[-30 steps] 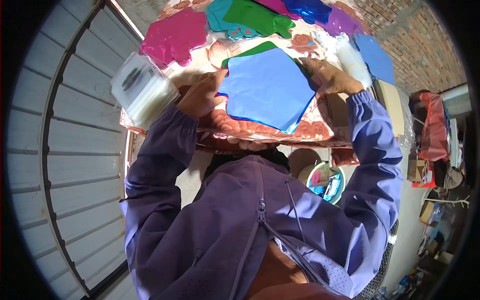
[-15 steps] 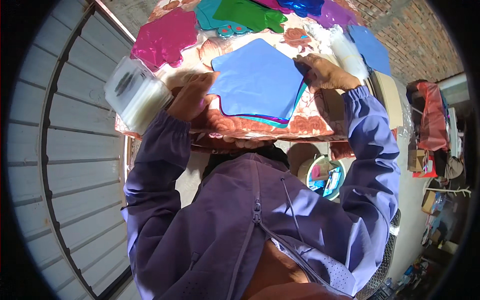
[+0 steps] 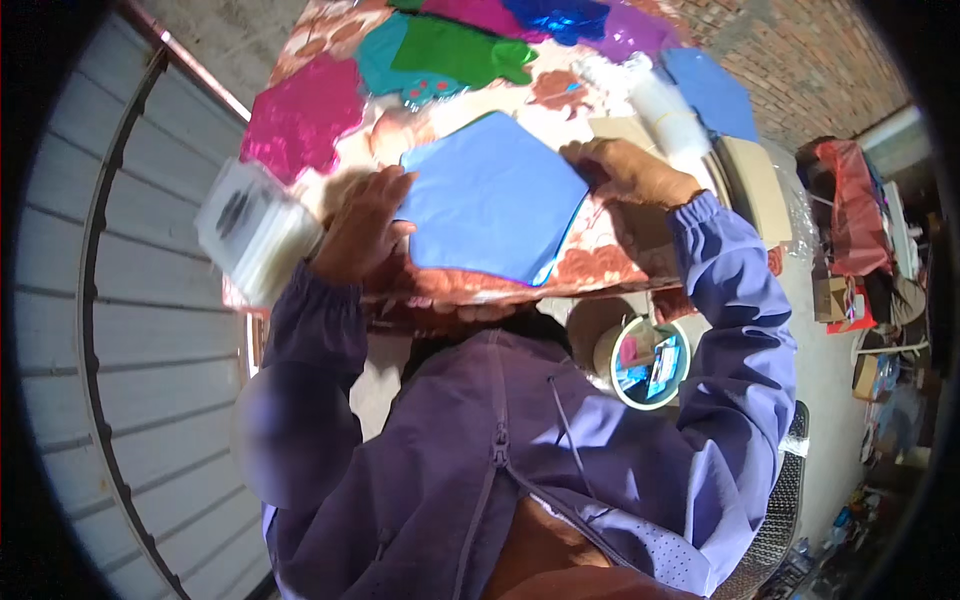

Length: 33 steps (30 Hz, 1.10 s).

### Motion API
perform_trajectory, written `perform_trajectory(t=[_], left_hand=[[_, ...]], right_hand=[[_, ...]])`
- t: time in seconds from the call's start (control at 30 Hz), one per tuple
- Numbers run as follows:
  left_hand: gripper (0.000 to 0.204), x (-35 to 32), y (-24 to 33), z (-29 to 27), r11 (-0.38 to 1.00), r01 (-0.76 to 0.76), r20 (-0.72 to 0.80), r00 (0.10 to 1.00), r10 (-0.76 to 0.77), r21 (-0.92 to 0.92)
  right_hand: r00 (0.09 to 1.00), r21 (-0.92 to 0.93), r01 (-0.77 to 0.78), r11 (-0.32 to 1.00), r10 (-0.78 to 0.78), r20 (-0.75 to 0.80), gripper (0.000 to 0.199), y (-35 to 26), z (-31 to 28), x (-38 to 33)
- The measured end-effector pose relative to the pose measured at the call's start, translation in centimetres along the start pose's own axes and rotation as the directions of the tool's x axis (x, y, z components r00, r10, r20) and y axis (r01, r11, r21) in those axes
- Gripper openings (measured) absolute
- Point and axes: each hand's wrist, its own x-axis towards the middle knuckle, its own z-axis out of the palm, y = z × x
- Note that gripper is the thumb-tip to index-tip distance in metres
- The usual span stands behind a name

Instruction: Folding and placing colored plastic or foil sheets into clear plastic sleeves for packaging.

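A stack of flat blue foil sheets (image 3: pixel 495 205), five-sided in outline, lies in front of me and looks like uninflated foil balloons. Only thin strips of other colours show along its lower right edge. Beside the stack's left edge is my left hand (image 3: pixel 362 228), open, with fingers stretched and the thumb apart, close to the foil. At the upper right corner my right hand (image 3: pixel 635 172) rests open with its fingers loosely bent against the edge. Neither hand is closed around the stack.
Flower-patterned cloth (image 3: pixel 600 265) covers the table. Shiny magenta (image 3: pixel 305 118), teal (image 3: pixel 385 65) and green foil pieces (image 3: pixel 455 50) lie behind. Clear plastic bags (image 3: pixel 255 225) stand left, a clear plastic roll (image 3: pixel 672 118) right. Below the table edge is a bin (image 3: pixel 650 362).
The stack has turned slightly, and its coloured lower layers stick out less. My left hand's fingers have straightened and spread. The whole view has shifted a little.
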Motion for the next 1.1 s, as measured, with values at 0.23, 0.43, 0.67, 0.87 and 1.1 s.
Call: perform_trajectory(t=[0.23,0.43,0.67,0.87,1.1], left_hand=[[0.064,7.0,3.7,5.3,0.991,-0.126,0.017,0.992,0.125,0.054],[0.071,6.8,3.6,7.0,0.983,-0.123,0.138,0.985,0.104,0.138],[0.074,7.2,3.8,6.6,0.993,-0.098,0.143,0.986,0.088,0.07],[0.077,7.8,3.5,6.4,0.994,-0.106,0.124,0.987,0.103,0.018],[0.074,8.3,2.8,5.8,0.992,-0.126,0.216,0.968,0.128,-0.023]], right_hand=[[0.99,0.133,-0.125,0.983,0.114,0.085,0.03,6.6,-5.5,1.8],[0.909,-0.137,-0.345,0.928,0.294,-0.297,0.029,17.5,-8.6,5.2],[0.912,-0.544,-0.407,0.734,0.363,-0.193,0.014,22.7,-4.6,9.4],[0.911,-0.38,-0.403,0.832,0.328,-0.248,0.013,24.8,-4.8,10.3],[0.901,-0.203,-0.354,0.913,0.275,-0.336,0.015,25.0,-5.1,10.8]])
